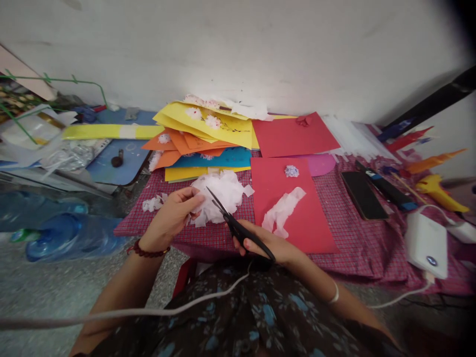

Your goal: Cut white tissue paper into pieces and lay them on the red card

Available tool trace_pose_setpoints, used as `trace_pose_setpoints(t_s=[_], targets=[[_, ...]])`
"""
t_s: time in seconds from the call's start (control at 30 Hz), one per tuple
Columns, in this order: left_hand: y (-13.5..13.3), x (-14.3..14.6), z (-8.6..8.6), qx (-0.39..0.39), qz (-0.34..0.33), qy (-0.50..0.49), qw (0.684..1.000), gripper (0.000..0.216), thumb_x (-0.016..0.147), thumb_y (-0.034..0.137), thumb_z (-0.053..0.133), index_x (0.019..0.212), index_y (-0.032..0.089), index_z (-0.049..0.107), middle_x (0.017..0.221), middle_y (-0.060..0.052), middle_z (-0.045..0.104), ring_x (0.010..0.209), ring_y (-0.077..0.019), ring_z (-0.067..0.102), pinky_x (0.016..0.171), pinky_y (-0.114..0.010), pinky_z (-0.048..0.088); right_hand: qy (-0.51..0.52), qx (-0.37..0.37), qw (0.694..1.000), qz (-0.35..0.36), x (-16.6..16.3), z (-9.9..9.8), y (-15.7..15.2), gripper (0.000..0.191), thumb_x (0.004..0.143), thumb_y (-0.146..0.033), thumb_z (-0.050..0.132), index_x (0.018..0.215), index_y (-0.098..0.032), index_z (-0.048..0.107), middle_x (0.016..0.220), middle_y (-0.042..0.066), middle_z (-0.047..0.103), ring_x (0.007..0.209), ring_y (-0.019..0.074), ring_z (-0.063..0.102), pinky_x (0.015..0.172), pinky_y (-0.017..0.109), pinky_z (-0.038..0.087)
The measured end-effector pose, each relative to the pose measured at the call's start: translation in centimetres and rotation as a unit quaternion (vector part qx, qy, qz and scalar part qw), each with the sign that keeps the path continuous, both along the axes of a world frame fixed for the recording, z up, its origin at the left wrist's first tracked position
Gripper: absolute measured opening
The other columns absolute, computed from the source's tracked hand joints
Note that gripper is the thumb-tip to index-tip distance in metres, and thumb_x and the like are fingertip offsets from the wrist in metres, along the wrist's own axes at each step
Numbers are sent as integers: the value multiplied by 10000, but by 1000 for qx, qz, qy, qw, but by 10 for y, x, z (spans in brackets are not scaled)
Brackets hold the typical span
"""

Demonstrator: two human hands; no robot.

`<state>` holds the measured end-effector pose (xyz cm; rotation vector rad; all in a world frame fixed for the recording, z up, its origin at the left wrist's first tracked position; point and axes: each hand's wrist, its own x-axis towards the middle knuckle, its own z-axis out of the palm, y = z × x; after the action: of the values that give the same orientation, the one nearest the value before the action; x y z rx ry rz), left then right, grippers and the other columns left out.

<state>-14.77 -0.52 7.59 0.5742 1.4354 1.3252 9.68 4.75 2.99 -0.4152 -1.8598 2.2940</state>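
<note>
My left hand (178,213) is closed in a pinch at the left edge of a loose heap of white tissue paper (226,191). A thin white piece seems to be between its fingertips, hard to tell from the heap behind. My right hand (260,240) grips black-handled scissors (241,232). Their blades are slightly parted and point up and left over the heap, close to my left fingertips. Right of the scissors, a crumpled white paper strip (284,210) lies on a red sheet (316,223), below a small speckled paper ball (292,171).
Yellow (167,114), orange and blue sheets with white paper flowers are stacked toward the wall. A phone (364,196), a black-and-blue tool (386,186), a yellow glue gun (441,193) and a white power bank (426,243) lie right. A white cable (186,302) crosses my lap. Water bottles (74,235) lie on the floor left.
</note>
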Motion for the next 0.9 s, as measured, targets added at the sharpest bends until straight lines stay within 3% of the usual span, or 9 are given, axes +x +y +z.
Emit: trace_pose_setpoints(t_s=[0.13,0.43,0.6,0.9], targets=[[2,3,-1,13,-23,17,1000,269,632,306,828,658,160,604,546,48,522,430,-52,446,408,-166,364,-5,0,1000,-4,-1,0,0,596,899,-675,562,1177,-153,491,886,16,511,745,121,505,639,260,421],[9,9,-4,17,-33,20,999,270,645,304,815,636,161,586,545,46,532,429,-47,446,425,-166,373,-9,-11,998,-57,-4,0,-3,606,911,-662,548,1214,-137,524,816,-3,533,605,80,506,535,225,358],[5,3,-7,6,-33,-42,999,283,630,311,829,769,166,630,590,23,604,456,-93,543,411,-189,408,-27,-41,995,-88,-6,-2,-3,587,901,-662,565,1190,-151,543,767,-20,539,519,61,460,462,212,303],[-4,-14,-6,27,15,-12,999,231,605,204,793,711,159,592,548,24,628,442,-89,550,456,-188,453,21,-43,998,-39,-5,-3,2,647,895,-703,536,1239,-156,500,929,22,547,741,116,533,699,282,424]])
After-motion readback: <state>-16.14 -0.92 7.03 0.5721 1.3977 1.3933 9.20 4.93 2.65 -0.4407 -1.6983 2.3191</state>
